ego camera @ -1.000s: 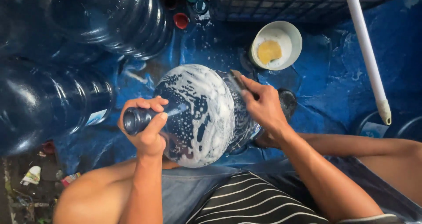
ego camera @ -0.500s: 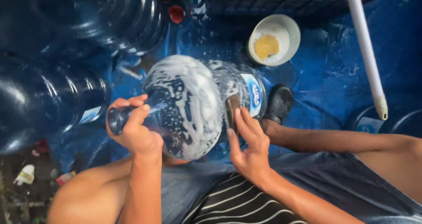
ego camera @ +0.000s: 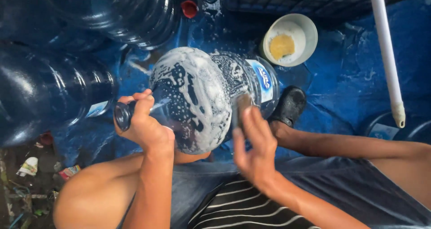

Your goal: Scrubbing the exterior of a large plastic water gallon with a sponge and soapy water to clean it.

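My right hand (ego camera: 253, 143) is motion-blurred, so I cannot make out the small dark pad (ego camera: 240, 110) my fingers press on the soapy blue plastic water jug (ego camera: 202, 98). My left hand (ego camera: 143, 123) covers the jug's neck. Left of that grip, two big blue jugs (ego camera: 49, 94) run off the edge.

The soapy bottle (ego camera: 202, 98) lies across my lap, neck to my left. Bowl (ego camera: 289, 40) beyond it, right; stacked bottles (ego camera: 54, 89) left; pipe (ego camera: 386, 53) far right.
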